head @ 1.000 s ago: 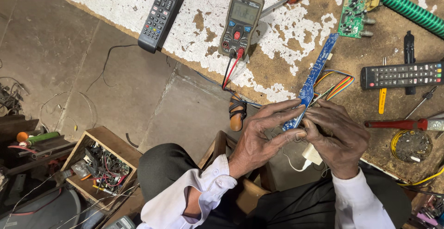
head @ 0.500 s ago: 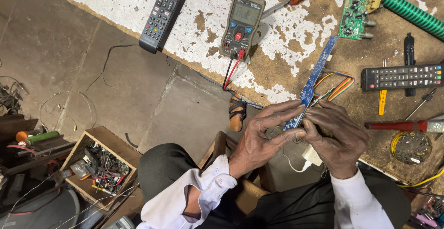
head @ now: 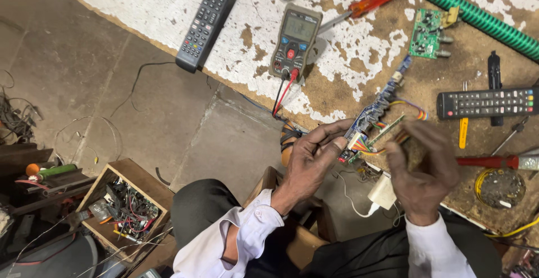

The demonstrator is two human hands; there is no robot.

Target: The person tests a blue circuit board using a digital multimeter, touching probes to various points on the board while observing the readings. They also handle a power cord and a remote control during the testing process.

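Fingers of our left hand (head: 310,163) pinch the near end of a long blue circuit board (head: 375,109), thumb on top and the other fingers curled beneath it, so the board juts away from us at a slant over the edge of the workbench (head: 337,37). Our right hand (head: 424,171) is lifted just beside the board with its fingers half spread and loose; it looks blurred, and we cannot tell whether any fingertip touches the coloured wires (head: 393,140) that fan out from the board's lower end between the two hands. Both wrists show white shirt cuffs. On the bench, beyond our left hand, lies a multimeter (head: 296,41) with red and black leads (head: 282,94) running down off the edge toward us. Left of it rests a black remote control (head: 205,24), and a red-handled screwdriver (head: 373,0) lies just past the meter's far corner. A small green circuit board (head: 425,33) sits farther right, near a green ribbed hose (head: 477,15) that crosses the corner. A second remote control (head: 487,103) lies to the right of our raised hand, with another red-handled screwdriver (head: 487,162) nearer us. A white plug adapter (head: 383,191) hangs on its cable below the bench edge. Down on the floor to the left stands a wooden box (head: 126,210) full of tangled parts.
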